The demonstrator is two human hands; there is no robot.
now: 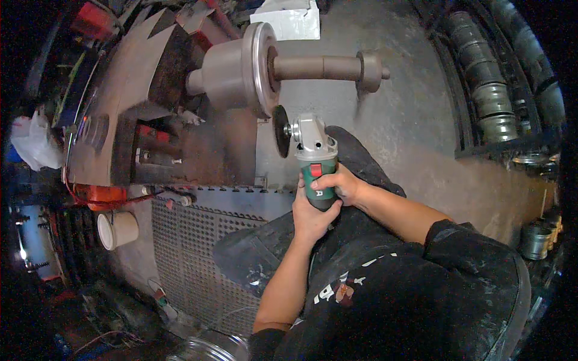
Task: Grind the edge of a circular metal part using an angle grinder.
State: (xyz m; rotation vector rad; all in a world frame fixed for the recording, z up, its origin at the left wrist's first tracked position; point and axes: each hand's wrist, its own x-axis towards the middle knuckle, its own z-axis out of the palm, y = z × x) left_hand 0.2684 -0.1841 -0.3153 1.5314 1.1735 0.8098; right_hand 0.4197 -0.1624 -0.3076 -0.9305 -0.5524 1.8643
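Note:
Both hands are wrapped around a green and silver angle grinder [315, 157] with a red switch. My left hand [309, 218] grips the lower end of its body from the left. My right hand [344, 185] holds the body from the right, its thumb across the green casing below the switch. A dark disc [281, 132] on the grinder's head faces left. The disc's upper edge is close to the shiny rim of a round metal piece [260, 69] mounted on a lathe-like machine; whether they touch, I cannot tell.
A thick dusty shaft [319, 67] extends right from the metal piece. The machine's brown housing [102, 129] stands at left. Nearer are a white bucket [118, 230] and a perforated mat [192, 256]. Metal drums [495, 99] line a rack at right; a white box [295, 24] lies far back.

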